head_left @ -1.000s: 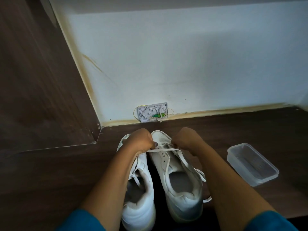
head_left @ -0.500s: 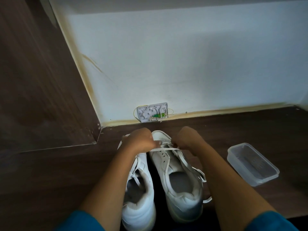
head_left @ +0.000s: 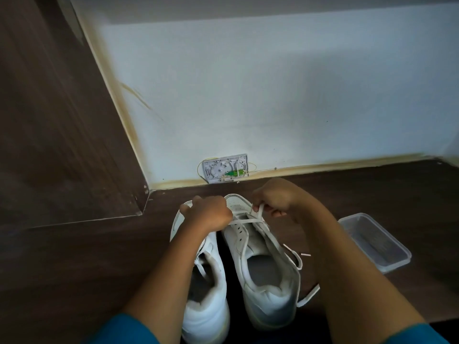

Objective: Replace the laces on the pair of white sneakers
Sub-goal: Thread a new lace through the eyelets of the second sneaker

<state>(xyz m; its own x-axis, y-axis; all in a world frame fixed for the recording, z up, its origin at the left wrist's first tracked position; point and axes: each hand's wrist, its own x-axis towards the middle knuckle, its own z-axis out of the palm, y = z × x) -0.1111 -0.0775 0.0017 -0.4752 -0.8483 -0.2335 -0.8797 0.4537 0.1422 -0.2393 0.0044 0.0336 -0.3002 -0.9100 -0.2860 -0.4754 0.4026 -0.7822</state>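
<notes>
Floor: dark wood floor (head_left: 87, 256) met a pale wall (head_left: 248, 95).
Wall fitting: open wiring box (head_left: 225, 168) at its foot.
Sneakers: white sneakers (head_left: 268, 289) side by side, toes toward the wall, clear container (head_left: 375, 242) near.
Left hand: left hand (head_left: 207, 214) fisted round the lace (head_left: 244, 221), pulled taut.
Right hand: right hand (head_left: 275, 197) pinched its other end.
</notes>
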